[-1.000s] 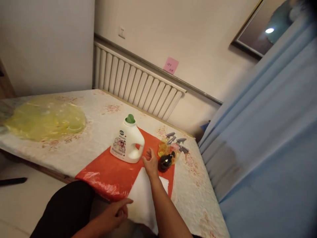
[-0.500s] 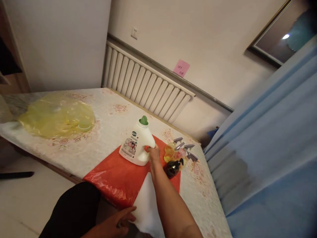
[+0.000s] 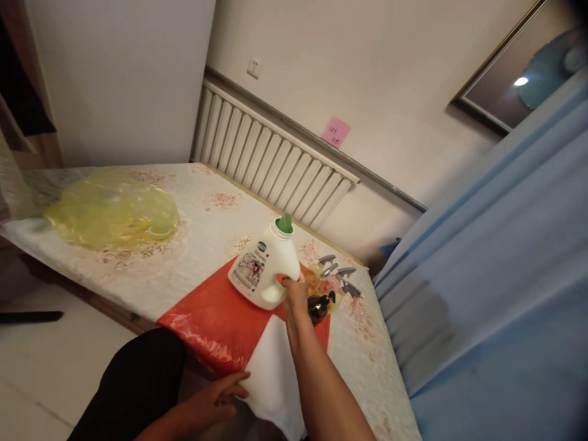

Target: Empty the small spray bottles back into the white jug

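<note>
My right hand (image 3: 296,294) is wrapped around the handle of a large white detergent bottle (image 3: 271,269) with a printed label. The bottle's cap is off, and a green spout shows in its mouth. It leans a little to the right over a red plastic sheet (image 3: 202,324). Just right of that hand stand a dark pump bottle (image 3: 319,308) and several small spray bottles (image 3: 328,283) with grey triggers, partly hidden. At the bottom, my left hand (image 3: 214,398) has its fingers apart, the fingertips at the left edge of a white cloth or paper sheet (image 3: 271,380).
A crumpled yellow plastic bag (image 3: 110,211), with a pale round cap-like piece (image 3: 160,231) at its side, lies on the flowered bed cover (image 3: 202,245). Behind are a radiator (image 3: 266,153) and a wall. A blue curtain (image 3: 450,275) hangs at the right.
The detergent bottle has tilted further to the right in my right hand, its mouth shifting right. My left hand stays by the white sheet's edge. The view has shifted slightly.
</note>
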Tool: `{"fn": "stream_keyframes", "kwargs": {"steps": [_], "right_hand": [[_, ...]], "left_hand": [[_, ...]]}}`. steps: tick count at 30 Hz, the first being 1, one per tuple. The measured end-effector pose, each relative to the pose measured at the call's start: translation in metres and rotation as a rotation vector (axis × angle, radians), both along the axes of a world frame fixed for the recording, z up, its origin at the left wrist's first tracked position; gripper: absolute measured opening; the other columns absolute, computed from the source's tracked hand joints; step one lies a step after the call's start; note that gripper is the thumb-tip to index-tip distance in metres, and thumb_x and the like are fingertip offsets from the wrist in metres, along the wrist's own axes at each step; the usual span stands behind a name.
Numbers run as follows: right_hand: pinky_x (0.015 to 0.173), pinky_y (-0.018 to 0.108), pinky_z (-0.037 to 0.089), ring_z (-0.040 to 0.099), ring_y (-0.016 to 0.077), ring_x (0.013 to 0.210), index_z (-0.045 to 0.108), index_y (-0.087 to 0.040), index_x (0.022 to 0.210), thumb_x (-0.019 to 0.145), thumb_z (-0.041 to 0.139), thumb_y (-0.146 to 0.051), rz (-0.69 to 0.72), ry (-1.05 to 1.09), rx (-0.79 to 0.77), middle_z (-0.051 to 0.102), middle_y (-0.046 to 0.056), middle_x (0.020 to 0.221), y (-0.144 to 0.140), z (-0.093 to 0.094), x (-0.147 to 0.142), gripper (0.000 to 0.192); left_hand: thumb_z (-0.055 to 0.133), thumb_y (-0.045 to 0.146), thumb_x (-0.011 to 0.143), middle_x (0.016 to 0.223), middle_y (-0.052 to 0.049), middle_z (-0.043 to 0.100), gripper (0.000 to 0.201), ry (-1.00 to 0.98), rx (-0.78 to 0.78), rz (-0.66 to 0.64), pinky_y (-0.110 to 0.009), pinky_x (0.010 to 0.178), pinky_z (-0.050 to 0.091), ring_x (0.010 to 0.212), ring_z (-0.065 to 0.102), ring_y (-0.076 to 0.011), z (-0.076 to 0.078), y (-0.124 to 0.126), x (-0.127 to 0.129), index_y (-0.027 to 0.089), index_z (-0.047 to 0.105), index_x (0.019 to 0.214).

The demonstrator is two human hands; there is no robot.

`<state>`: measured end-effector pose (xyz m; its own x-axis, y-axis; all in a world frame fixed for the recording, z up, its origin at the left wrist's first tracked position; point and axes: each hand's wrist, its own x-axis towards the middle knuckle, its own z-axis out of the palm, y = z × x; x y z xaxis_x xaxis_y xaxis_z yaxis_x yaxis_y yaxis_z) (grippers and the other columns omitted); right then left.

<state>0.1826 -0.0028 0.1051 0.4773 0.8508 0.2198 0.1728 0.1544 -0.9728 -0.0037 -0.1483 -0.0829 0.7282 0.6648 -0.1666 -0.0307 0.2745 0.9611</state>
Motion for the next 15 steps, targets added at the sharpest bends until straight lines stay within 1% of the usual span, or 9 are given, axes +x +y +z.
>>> {"fn": "stream_keyframes", "kwargs": {"steps": [2, 5, 7, 12, 15], "right_hand": [[0.048, 0.022, 0.034, 0.046, 0.0125, 0.053, 0.063, -0.016, 0.075, 0.054, 0.051, -0.019, 0.005, 0.018, -0.027, 0.059, -0.004, 0.060, -0.015, -0.008, -0.007, 0.024], [0.047, 0.022, 0.033, 0.044, 0.0121, 0.052, 0.062, -0.016, 0.071, 0.052, 0.051, -0.018, 0.022, 0.034, -0.063, 0.055, -0.005, 0.057, -0.035, -0.018, -0.018, 0.022], [0.048, 0.021, 0.033, 0.043, 0.0119, 0.052, 0.061, -0.016, 0.070, 0.051, 0.050, -0.017, 0.030, 0.036, -0.074, 0.054, -0.005, 0.056, -0.045, -0.023, -0.023, 0.022], [0.048, 0.021, 0.033, 0.044, 0.0123, 0.056, 0.062, -0.016, 0.069, 0.051, 0.049, -0.016, 0.026, 0.009, -0.085, 0.054, -0.005, 0.058, -0.061, -0.031, -0.032, 0.022], [0.050, 0.021, 0.034, 0.046, 0.0129, 0.058, 0.064, -0.016, 0.070, 0.054, 0.051, -0.016, 0.026, -0.019, -0.082, 0.056, -0.004, 0.060, -0.066, -0.033, -0.034, 0.021]], "left_hand": [[0.074, 0.039, 0.063, 0.116, -0.006, 0.068, 0.072, -0.001, -0.031, 0.001, -0.031, 0.070, 0.046, 0.079, 0.062, -0.0197, 0.004, -0.001, 0.001, 0.032, 0.054, 0.131], [0.074, 0.040, 0.062, 0.116, -0.008, 0.068, 0.073, -0.011, -0.048, 0.009, -0.030, 0.066, 0.044, 0.074, 0.062, -0.0185, 0.008, -0.002, 0.001, 0.029, 0.054, 0.132], [0.074, 0.040, 0.062, 0.116, -0.009, 0.067, 0.074, -0.013, -0.062, 0.018, -0.030, 0.066, 0.043, 0.074, 0.062, -0.0188, 0.010, -0.003, 0.000, 0.028, 0.054, 0.132], [0.071, 0.037, 0.062, 0.118, -0.011, 0.066, 0.073, 0.002, -0.078, 0.047, -0.030, 0.065, 0.042, 0.078, 0.063, -0.0210, 0.012, -0.005, 0.000, 0.026, 0.053, 0.131], [0.070, 0.035, 0.061, 0.114, -0.010, 0.066, 0.071, 0.024, -0.073, 0.063, -0.030, 0.063, 0.042, 0.079, 0.064, -0.0219, 0.015, -0.006, 0.000, 0.024, 0.054, 0.129]]}}
